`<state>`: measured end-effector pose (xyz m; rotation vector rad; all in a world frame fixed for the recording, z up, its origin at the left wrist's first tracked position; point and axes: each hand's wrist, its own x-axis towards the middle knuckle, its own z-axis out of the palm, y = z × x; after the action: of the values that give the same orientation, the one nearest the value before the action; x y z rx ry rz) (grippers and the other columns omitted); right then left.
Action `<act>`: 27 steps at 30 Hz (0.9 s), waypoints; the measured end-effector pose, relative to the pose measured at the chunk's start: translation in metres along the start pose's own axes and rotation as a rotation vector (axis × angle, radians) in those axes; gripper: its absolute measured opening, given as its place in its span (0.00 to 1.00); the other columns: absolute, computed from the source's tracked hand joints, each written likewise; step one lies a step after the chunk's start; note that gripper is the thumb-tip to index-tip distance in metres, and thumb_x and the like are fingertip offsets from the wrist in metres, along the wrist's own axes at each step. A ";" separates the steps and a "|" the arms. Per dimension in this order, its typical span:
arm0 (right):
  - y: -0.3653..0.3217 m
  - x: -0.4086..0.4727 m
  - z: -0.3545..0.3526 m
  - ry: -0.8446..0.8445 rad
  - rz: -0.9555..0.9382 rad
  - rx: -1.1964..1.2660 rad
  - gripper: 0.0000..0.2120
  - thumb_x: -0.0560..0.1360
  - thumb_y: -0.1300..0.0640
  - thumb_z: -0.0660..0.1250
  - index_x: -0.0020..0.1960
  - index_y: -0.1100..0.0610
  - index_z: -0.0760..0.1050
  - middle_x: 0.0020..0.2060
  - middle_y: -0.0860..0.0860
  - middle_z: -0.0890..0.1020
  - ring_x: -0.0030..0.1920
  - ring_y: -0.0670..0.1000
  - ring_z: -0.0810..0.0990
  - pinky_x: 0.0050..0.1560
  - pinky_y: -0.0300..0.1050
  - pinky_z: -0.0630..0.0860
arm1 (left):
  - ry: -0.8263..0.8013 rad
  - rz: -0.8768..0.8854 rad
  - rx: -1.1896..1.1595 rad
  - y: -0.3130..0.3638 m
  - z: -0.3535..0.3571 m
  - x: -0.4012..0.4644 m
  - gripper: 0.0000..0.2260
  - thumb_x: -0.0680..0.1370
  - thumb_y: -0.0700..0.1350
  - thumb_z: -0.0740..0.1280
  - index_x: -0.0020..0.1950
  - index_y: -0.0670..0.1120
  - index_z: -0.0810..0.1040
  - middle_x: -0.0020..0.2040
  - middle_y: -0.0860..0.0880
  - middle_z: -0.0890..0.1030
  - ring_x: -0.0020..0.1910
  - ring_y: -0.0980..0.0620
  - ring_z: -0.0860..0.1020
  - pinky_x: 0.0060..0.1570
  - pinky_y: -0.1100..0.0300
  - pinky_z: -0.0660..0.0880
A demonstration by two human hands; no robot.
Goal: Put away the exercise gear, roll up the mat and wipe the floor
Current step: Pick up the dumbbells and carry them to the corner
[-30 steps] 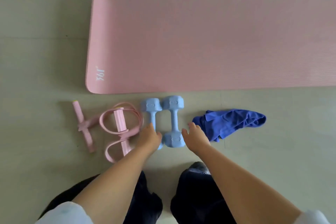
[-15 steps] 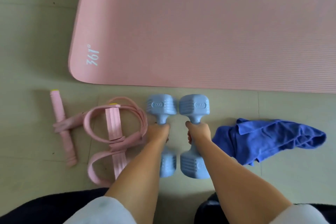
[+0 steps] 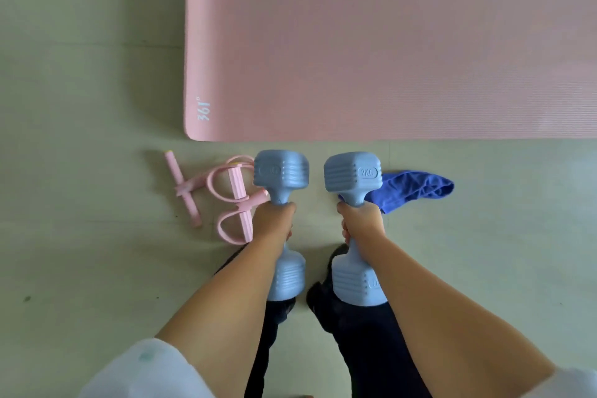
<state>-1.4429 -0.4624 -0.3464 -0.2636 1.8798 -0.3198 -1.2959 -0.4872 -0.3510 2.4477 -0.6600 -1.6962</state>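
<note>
Floor (image 3: 80,139), pale green tile, w/ gear laid out along the near edge of the mat. Far left: pink pedal resistance band (image 3: 226,200) lying flat, its loops and foam bars sprawled, just left of the person's left hand (image 3: 273,223). That hand has its fingers wrapped tight round the handle of the left dumbbell (image 3: 281,178), light blue, held up off the floor, far head up, near head over the dark trouser leg. Right hand (image 3: 361,223) grips the right dumbbell (image 3: 353,176) the same way; "2KG" readable on its far head. Both weights side by side, apart. Blue cloth (image 3: 416,189) crumpled on the floor just right of and partly behind the right dumbbell. Pink mat (image 3: 387,52) unrolled flat on the far side, "361°" at its left near corner, running off right.
</note>
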 end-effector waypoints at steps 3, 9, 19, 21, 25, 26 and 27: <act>-0.021 -0.066 -0.024 -0.006 -0.007 0.029 0.09 0.71 0.60 0.62 0.34 0.58 0.65 0.24 0.53 0.69 0.24 0.52 0.66 0.27 0.40 0.66 | -0.001 0.011 0.029 0.019 -0.027 -0.068 0.09 0.71 0.41 0.64 0.32 0.43 0.68 0.27 0.47 0.72 0.24 0.49 0.69 0.28 0.62 0.66; -0.045 -0.185 -0.077 0.034 -0.082 0.097 0.11 0.70 0.59 0.63 0.33 0.58 0.64 0.24 0.53 0.69 0.24 0.52 0.66 0.27 0.41 0.66 | -0.039 0.124 0.070 0.051 -0.070 -0.191 0.08 0.71 0.41 0.63 0.32 0.44 0.68 0.26 0.47 0.71 0.22 0.50 0.68 0.26 0.62 0.66; 0.030 -0.306 -0.126 0.265 -0.080 0.361 0.07 0.68 0.59 0.63 0.34 0.58 0.67 0.24 0.54 0.70 0.26 0.53 0.68 0.31 0.45 0.66 | -0.164 0.323 0.357 0.036 -0.090 -0.298 0.08 0.71 0.40 0.64 0.32 0.42 0.70 0.26 0.46 0.72 0.23 0.49 0.68 0.28 0.62 0.66; 0.052 -0.321 -0.136 0.314 -0.041 0.480 0.07 0.69 0.59 0.63 0.35 0.59 0.67 0.24 0.54 0.69 0.25 0.53 0.67 0.31 0.45 0.65 | -0.193 0.384 0.460 0.033 -0.082 -0.314 0.07 0.71 0.40 0.64 0.33 0.42 0.71 0.26 0.46 0.72 0.23 0.48 0.69 0.28 0.62 0.67; 0.097 -0.343 -0.171 0.373 0.017 0.771 0.08 0.72 0.62 0.61 0.36 0.58 0.64 0.25 0.53 0.67 0.23 0.52 0.64 0.27 0.40 0.62 | -0.259 0.478 0.595 0.026 -0.044 -0.347 0.08 0.71 0.40 0.63 0.32 0.43 0.69 0.25 0.46 0.70 0.23 0.47 0.67 0.32 0.59 0.67; 0.108 -0.346 -0.183 0.395 0.027 0.826 0.07 0.72 0.62 0.61 0.38 0.58 0.65 0.26 0.53 0.67 0.23 0.52 0.64 0.26 0.40 0.63 | -0.277 0.508 0.625 0.026 -0.031 -0.358 0.08 0.70 0.41 0.64 0.32 0.43 0.69 0.25 0.46 0.70 0.24 0.47 0.67 0.32 0.58 0.67; 0.119 -0.349 -0.195 0.420 0.036 0.870 0.06 0.73 0.62 0.62 0.38 0.58 0.66 0.26 0.54 0.67 0.23 0.52 0.65 0.27 0.41 0.63 | -0.296 0.536 0.647 0.024 -0.015 -0.370 0.07 0.70 0.41 0.64 0.32 0.44 0.70 0.24 0.47 0.70 0.24 0.47 0.67 0.32 0.58 0.67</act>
<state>-1.5182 -0.2156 -0.0183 0.4596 1.9535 -1.1890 -1.3967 -0.3649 -0.0158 2.0177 -1.9540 -1.7978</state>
